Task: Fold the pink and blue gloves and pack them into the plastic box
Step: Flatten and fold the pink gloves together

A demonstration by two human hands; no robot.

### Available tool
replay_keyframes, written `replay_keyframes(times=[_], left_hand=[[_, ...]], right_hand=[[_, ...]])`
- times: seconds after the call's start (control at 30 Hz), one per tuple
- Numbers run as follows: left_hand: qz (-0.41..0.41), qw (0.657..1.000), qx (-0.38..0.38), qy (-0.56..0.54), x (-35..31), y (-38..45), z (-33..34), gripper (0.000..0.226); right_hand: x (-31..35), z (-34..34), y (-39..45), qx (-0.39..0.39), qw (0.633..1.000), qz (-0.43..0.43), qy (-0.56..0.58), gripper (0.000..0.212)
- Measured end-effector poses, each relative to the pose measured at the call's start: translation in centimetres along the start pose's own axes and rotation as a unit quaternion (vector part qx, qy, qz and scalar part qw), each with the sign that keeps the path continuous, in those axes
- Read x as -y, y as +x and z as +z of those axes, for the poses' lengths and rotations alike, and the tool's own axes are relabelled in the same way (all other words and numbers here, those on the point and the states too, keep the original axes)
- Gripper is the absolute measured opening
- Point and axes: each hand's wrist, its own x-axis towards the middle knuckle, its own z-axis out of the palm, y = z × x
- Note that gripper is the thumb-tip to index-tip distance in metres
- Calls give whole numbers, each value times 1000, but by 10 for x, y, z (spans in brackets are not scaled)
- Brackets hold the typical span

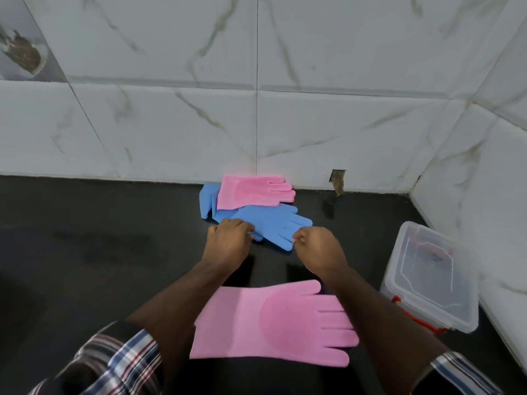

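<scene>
A large pink glove (273, 323) lies flat on the dark counter near me, fingers pointing right. Farther back, against the wall, a second pink glove (253, 191) rests on a pile of blue gloves. The top blue glove (273, 223) lies spread with its fingers toward the right; another blue one (206, 203) sticks out at the left. My left hand (228, 240) grips the blue glove's near edge by the thumb side. My right hand (316, 249) pinches its fingertips. The clear plastic box (433, 277) with red clasps stands at the right, its lid on.
The black counter (99, 252) runs back to a white marble-tiled wall (171, 124), with a side wall at the right behind the box. A small broken hole (338, 181) marks the wall base. My checked sleeves show at the bottom.
</scene>
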Motion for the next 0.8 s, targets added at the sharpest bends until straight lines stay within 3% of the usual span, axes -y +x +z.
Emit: replay_keyframes(times=[0.27, 0.5, 0.57, 0.63, 0.7, 0.8], left_hand=[[24, 994, 33, 102, -10, 103, 23, 30], [33, 991, 33, 123, -6, 147, 45, 25], [16, 998, -3, 67, -6, 154, 37, 24], [-30, 995, -49, -76, -9, 160, 21, 21], [-83, 970, -86, -211, -11, 164, -3, 17], [-101, 934, -146, -309, -15, 164, -43, 12]], right_hand=[[-4, 15, 61, -13, 992, 61, 106, 19], [-19, 31, 73, -38, 980, 76, 178, 12], [-23, 31, 74, -51, 975, 80, 200, 11], [-24, 28, 74, -66, 966, 92, 233, 9], [-23, 24, 73, -78, 957, 100, 260, 8], [-17, 14, 69, -87, 944, 106, 300, 6]])
